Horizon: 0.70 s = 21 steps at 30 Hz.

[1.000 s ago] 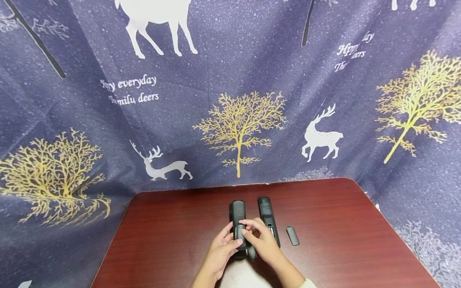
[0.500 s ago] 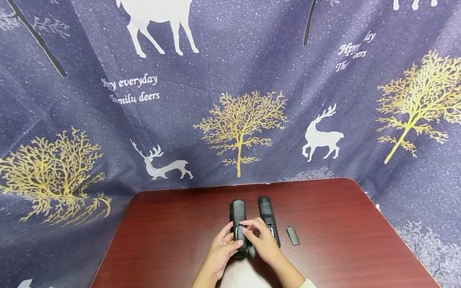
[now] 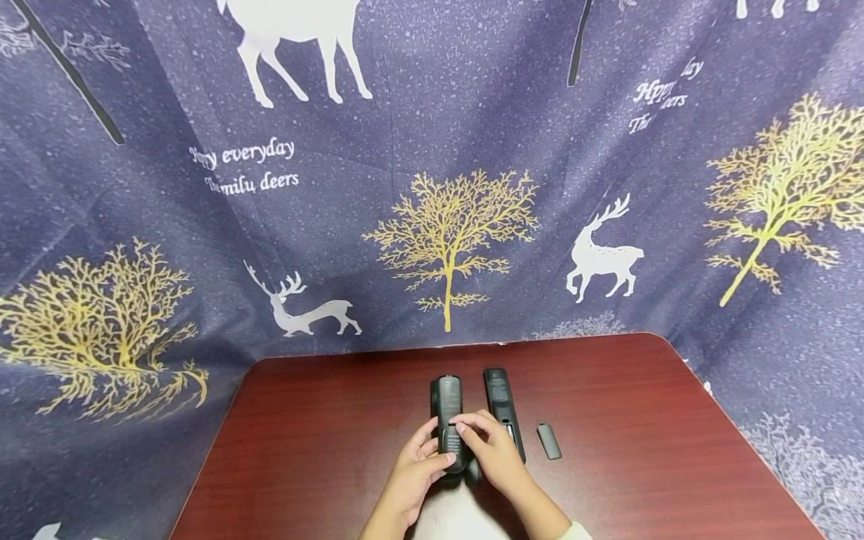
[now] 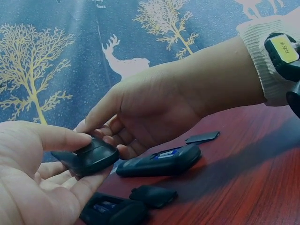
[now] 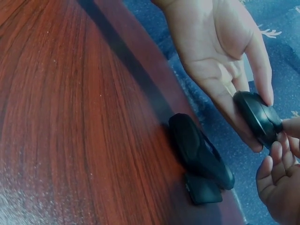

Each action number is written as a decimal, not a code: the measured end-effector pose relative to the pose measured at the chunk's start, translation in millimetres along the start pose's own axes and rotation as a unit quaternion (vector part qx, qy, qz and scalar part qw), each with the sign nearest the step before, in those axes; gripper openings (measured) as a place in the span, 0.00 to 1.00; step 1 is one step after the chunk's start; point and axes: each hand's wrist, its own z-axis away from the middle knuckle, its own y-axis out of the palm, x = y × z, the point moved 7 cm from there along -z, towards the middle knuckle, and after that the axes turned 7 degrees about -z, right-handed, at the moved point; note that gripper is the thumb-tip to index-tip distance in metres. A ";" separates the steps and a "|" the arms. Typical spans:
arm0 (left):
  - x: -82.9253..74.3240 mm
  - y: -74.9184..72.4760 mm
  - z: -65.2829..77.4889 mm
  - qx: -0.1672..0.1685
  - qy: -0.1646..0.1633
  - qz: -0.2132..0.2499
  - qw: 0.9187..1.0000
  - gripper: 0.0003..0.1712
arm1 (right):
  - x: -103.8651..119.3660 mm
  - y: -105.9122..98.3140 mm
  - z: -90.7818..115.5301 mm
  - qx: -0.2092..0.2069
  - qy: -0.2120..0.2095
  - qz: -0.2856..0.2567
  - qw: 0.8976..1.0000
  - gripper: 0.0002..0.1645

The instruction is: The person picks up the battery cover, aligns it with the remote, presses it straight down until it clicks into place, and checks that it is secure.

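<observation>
A black remote control [image 3: 449, 397] is held back side up above the table, its battery cover [image 3: 454, 442] sitting at the near end. My left hand [image 3: 415, 466] grips it from the left, the thumb on top near the cover. From the right, my right hand [image 3: 496, 450] pinches the remote at the cover's upper edge with thumb and fingers. In the left wrist view another remote [image 4: 131, 212] lies below, batteries showing in its uncovered compartment, beside a loose battery cover [image 4: 153, 196]. How far the held cover is seated cannot be seen.
To the right lies a third remote [image 3: 498, 390], its battery compartment uncovered with batteries inside. Another loose cover [image 3: 549, 442] rests further right on the reddish-brown table [image 3: 628, 420]. A patterned cloth [image 3: 445, 150] hangs behind the table's far edge.
The held remote has tilted so its back shows more fully, and it sits slightly further right. My right thumb has shifted a little up toward the cover's upper edge.
</observation>
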 end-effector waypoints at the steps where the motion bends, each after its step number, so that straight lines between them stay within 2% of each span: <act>1: -0.1 0.1 0.0 0.000 -0.001 0.000 1.000 0.48 | 0.0 0.0 0.1 -0.003 -0.001 -0.002 1.000 0.07; 11: -0.5 0.3 -0.7 -0.005 -0.003 0.001 1.000 0.48 | -3.8 -1.5 -1.4 0.007 0.001 -0.034 0.999 0.06; 21: -2.3 1.5 1.5 -0.006 -0.002 0.004 1.000 0.48 | -5.7 -2.5 -1.4 0.002 -0.002 -0.040 0.999 0.06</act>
